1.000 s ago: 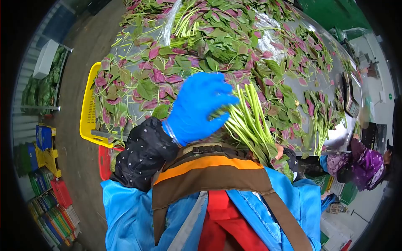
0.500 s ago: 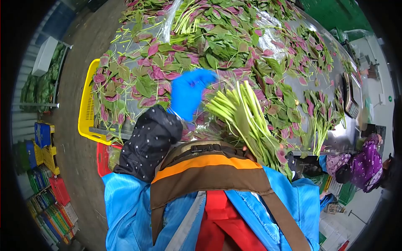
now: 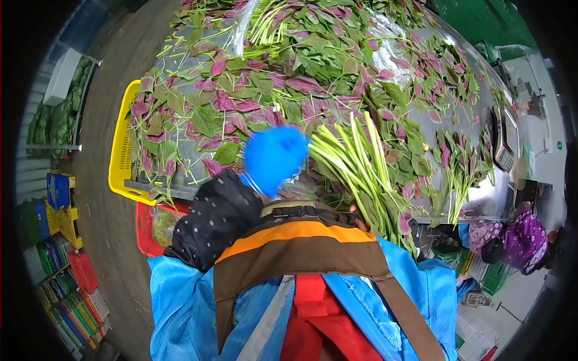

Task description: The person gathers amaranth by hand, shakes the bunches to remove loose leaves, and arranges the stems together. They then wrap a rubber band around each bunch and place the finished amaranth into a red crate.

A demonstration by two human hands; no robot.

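Observation:
My left hand [image 3: 275,159], in a blue glove, is blurred by motion just left of the cut stem ends; its fingers cannot be made out. A bunch of leafy greens [image 3: 361,165] with pale green stems leans across the front of my body, stems pointing up and leaves low at the right. My right hand [image 3: 359,222] is closed around its lower part, mostly hidden behind leaves and stems, with only some fingertips showing. Loose green and purple leaves [image 3: 226,102] lie spread over the metal table [image 3: 430,111] beyond both hands.
A yellow crate [image 3: 120,156] stands at the table's left edge, with a red crate [image 3: 144,231] below it. A scale [image 3: 504,157] and a smaller bunch [image 3: 460,180] are at the right. Clear plastic [image 3: 388,51] lies among the leaves. Another person [image 3: 525,240] is at far right.
My left hand has moved down and slightly right, from above the bunch's left side to beside its stem ends. The bunch remains in my right hand, almost unmoved.

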